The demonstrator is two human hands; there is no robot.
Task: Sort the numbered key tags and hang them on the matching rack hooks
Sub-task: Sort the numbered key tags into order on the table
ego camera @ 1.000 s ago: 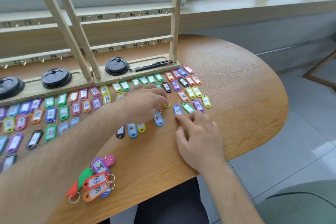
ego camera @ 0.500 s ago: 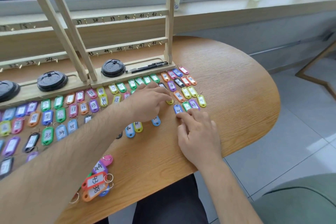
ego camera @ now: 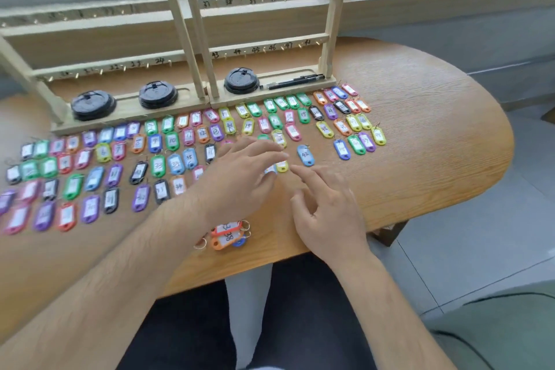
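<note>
The left hand [ego camera: 240, 180] lies flat and relaxed with straight fingers over the key tags [ego camera: 172, 141] spread in rows on the table [ego camera: 435, 144], gripping nothing. The right hand [ego camera: 329, 213] holds nothing either; its forefinger points out, just beside a yellow tag [ego camera: 282, 166] between the two hands. A blue tag marked 42 [ego camera: 305, 155] lies just beyond the right forefinger, the rack [ego camera: 330, 24] stands beyond both hands, and a small heap of tags [ego camera: 226, 234] sits under the left wrist.
</note>
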